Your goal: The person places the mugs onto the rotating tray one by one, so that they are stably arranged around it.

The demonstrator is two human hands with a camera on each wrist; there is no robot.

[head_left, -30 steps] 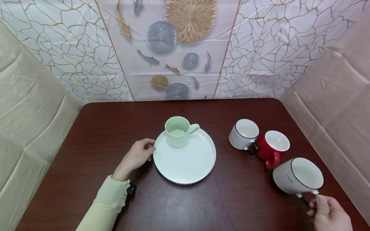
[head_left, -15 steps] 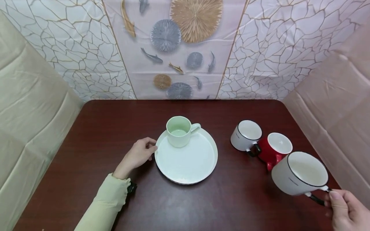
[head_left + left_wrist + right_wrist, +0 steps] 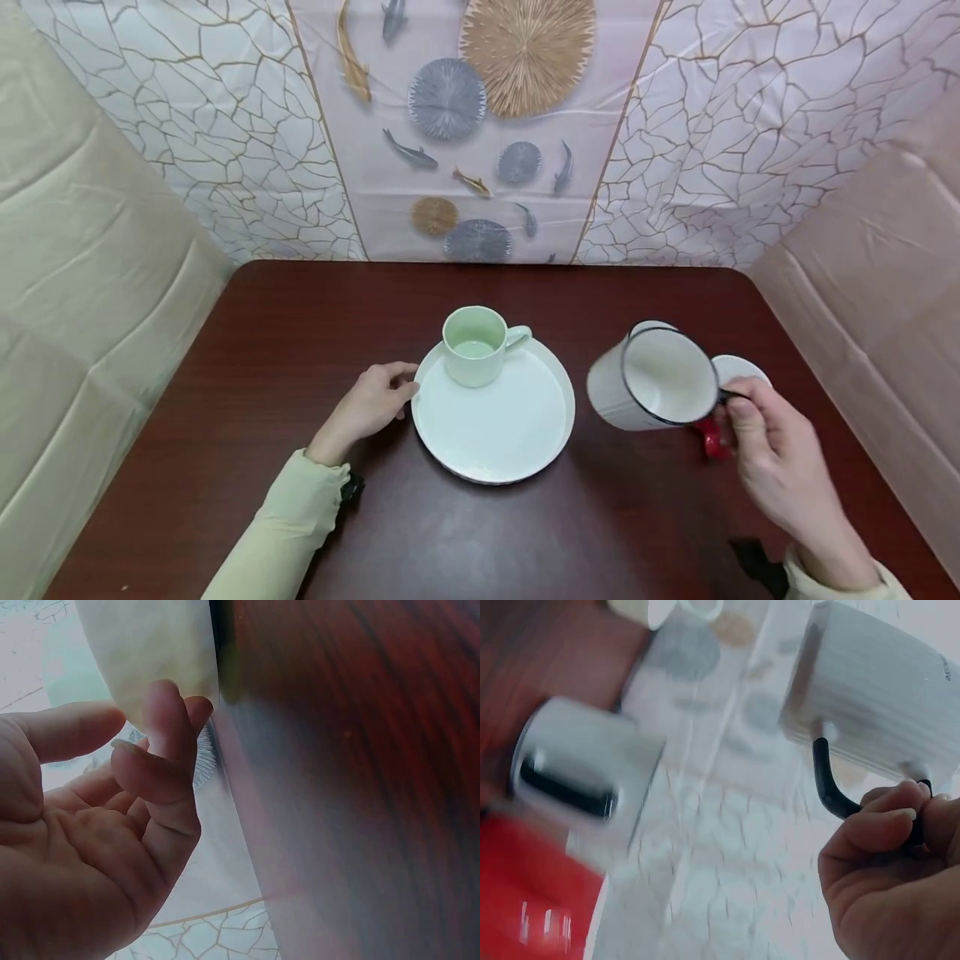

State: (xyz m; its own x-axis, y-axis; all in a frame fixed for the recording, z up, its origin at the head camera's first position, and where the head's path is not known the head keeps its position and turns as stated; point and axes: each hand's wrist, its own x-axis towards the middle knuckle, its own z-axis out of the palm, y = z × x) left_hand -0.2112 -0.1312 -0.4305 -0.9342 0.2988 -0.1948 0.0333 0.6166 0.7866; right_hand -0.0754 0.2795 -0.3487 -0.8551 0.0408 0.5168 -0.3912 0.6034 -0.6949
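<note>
Above the table (image 3: pixel 495 542), the right hand (image 3: pixel 776 454) grips a white mug (image 3: pixel 652 381) (to its left).

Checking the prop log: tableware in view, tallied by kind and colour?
White cylindrical mugs with black rims: 2
Pale green mug with looped handle: 1
Red mug with white interior: 1
Round white shallow tray: 1
Total: 5

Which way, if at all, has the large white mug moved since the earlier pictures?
Yes. Judged against the white tray in the head view, the large white mug has moved leftward and upward in the image, now closer to the tray.
</note>
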